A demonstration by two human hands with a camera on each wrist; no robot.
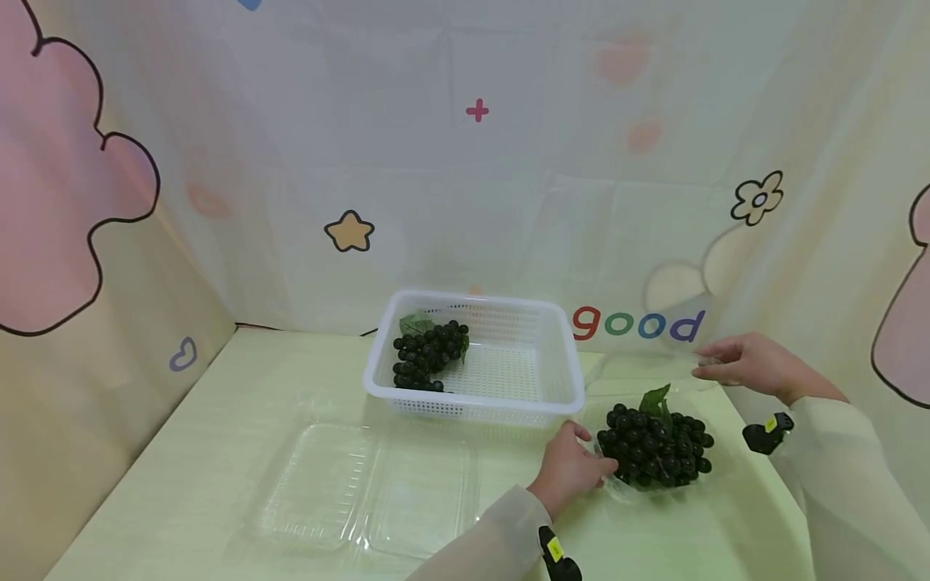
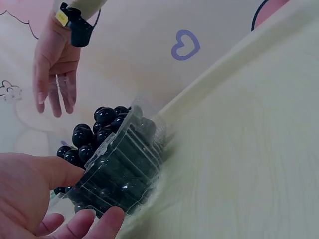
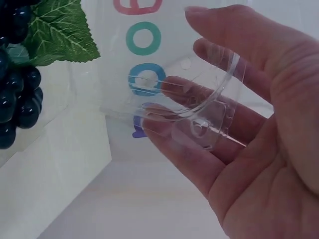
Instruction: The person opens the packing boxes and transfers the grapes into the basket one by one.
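Observation:
Dark grapes (image 1: 650, 448) with a green leaf (image 1: 656, 403) fill a clear plastic container at the right of the table. My left hand (image 1: 570, 468) grips the container's left side; in the left wrist view its thumb lies at the rim of the ribbed container (image 2: 127, 172) and its fingers are lower on the wall. Behind and right of the grapes, my right hand (image 1: 763, 369) holds the edge of the raised clear lid. The right wrist view shows the lid's corner (image 3: 202, 122) between the thumb and fingers.
A white perforated basket (image 1: 472, 407) stands at the back middle, with another dark grape bunch (image 1: 429, 355) in its left part. An unfolded clear container (image 1: 320, 476) lies on the table (image 1: 182, 484) at front left. A printed curtain (image 1: 450, 161) hangs behind.

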